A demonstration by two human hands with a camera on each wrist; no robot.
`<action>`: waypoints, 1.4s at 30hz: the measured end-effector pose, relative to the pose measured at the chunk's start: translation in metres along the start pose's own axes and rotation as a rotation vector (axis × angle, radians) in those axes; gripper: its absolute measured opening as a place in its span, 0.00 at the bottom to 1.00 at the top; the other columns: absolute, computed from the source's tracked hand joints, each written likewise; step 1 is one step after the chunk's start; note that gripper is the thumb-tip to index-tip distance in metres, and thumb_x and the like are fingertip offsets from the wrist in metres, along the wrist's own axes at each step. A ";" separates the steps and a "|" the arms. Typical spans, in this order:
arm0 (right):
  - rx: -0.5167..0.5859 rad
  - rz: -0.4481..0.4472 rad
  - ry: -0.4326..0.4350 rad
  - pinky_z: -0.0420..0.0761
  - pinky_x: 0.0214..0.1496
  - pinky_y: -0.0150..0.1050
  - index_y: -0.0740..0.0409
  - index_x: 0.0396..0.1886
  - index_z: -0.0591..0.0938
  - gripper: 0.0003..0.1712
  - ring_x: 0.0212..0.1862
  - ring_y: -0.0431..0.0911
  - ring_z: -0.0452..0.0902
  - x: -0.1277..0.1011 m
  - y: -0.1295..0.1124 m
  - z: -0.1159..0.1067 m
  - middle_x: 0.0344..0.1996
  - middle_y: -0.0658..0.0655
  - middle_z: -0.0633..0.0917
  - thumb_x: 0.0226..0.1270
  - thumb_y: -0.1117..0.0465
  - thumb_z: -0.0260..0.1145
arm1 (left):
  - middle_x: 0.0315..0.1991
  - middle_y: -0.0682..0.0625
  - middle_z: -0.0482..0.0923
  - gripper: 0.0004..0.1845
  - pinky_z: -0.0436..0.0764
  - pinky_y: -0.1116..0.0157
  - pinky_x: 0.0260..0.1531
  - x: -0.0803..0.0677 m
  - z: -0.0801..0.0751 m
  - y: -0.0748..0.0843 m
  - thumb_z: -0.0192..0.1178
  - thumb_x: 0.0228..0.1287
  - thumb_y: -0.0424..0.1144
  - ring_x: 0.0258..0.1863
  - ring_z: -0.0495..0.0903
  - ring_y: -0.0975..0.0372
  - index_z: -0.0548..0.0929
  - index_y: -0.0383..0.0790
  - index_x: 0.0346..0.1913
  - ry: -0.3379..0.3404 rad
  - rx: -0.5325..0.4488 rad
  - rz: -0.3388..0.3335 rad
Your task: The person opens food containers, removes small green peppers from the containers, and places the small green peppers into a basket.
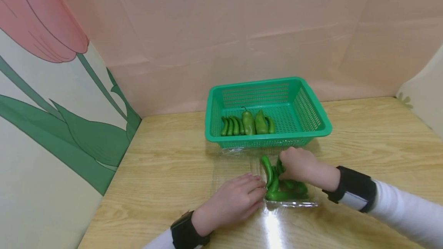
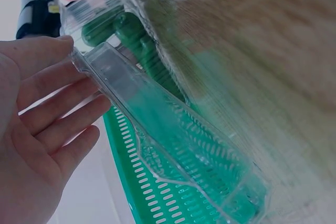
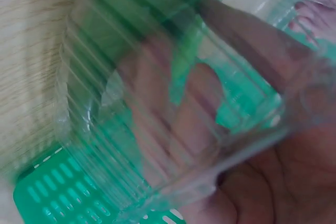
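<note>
A clear plastic clamshell container (image 1: 313, 202) lies unfolded on the table, with several long green peppers (image 1: 275, 181) in its right half. My right hand (image 1: 299, 166) reaches down into that half and pinches a green pepper (image 1: 279, 164), partly hidden by the fingers. Through the ribbed clear wall, the right wrist view shows the fingers (image 3: 197, 108) inside, blurred. My left hand (image 1: 238, 197) rests at the container's near left side, over the fold. Seen from the left wrist, its fingers (image 2: 65, 95) are nearly straight, with the thumb and fingertips right at the clear rim (image 2: 100, 77).
Directly behind the container stands a green perforated basket (image 1: 268, 140). Small curved peppers (image 1: 232, 126) and two thicker light-green peppers (image 1: 254, 122) lie in a row at its left. The wooden table (image 1: 155, 164) meets a pink-covered wall (image 1: 173, 49) at the back.
</note>
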State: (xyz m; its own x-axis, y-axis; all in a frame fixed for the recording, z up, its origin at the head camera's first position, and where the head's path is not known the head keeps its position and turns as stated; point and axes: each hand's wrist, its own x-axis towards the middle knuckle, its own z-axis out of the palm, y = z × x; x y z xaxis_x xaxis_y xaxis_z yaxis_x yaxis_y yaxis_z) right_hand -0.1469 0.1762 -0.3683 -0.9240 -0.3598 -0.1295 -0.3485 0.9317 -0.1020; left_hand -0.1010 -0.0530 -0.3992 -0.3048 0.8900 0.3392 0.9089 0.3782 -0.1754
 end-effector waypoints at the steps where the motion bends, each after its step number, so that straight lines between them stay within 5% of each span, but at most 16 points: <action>1: 0.003 0.000 -0.004 0.76 0.18 0.42 0.52 0.16 0.72 0.23 0.24 0.47 0.76 0.000 0.000 0.000 0.18 0.51 0.77 0.37 0.48 0.79 | 0.55 0.50 0.79 0.15 0.67 0.62 0.67 0.000 0.000 0.000 0.58 0.65 0.47 0.58 0.76 0.61 0.82 0.45 0.51 0.000 0.003 0.000; 21: 0.012 -0.020 -0.074 0.75 0.20 0.39 0.54 0.18 0.71 0.28 0.23 0.45 0.72 0.001 -0.004 0.012 0.19 0.51 0.74 0.31 0.45 0.81 | 0.55 0.50 0.80 0.15 0.68 0.63 0.66 0.001 0.003 0.001 0.55 0.67 0.46 0.58 0.77 0.62 0.82 0.45 0.52 0.010 0.009 -0.002; 34: -0.012 -0.023 0.017 0.80 0.22 0.47 0.57 0.20 0.73 0.24 0.26 0.55 0.78 0.005 -0.003 0.013 0.22 0.57 0.79 0.32 0.54 0.80 | 0.55 0.51 0.80 0.15 0.68 0.63 0.67 0.000 0.002 0.002 0.56 0.67 0.45 0.58 0.76 0.62 0.82 0.45 0.52 -0.009 -0.019 -0.022; 42: 0.001 -0.025 0.013 0.79 0.21 0.45 0.58 0.20 0.73 0.19 0.24 0.53 0.77 0.006 -0.001 0.009 0.20 0.57 0.78 0.34 0.56 0.76 | 0.55 0.51 0.80 0.15 0.66 0.63 0.68 0.000 0.001 0.002 0.57 0.66 0.46 0.59 0.76 0.61 0.82 0.45 0.52 -0.016 -0.011 -0.023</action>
State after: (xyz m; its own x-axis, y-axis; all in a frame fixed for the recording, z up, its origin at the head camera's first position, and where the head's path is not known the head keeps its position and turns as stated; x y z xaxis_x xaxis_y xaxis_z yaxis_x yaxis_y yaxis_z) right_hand -0.1507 0.1728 -0.3776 -0.9171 -0.3819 -0.1142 -0.3709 0.9226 -0.1063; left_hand -0.1001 -0.0517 -0.4008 -0.3304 0.8850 0.3282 0.9046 0.3961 -0.1573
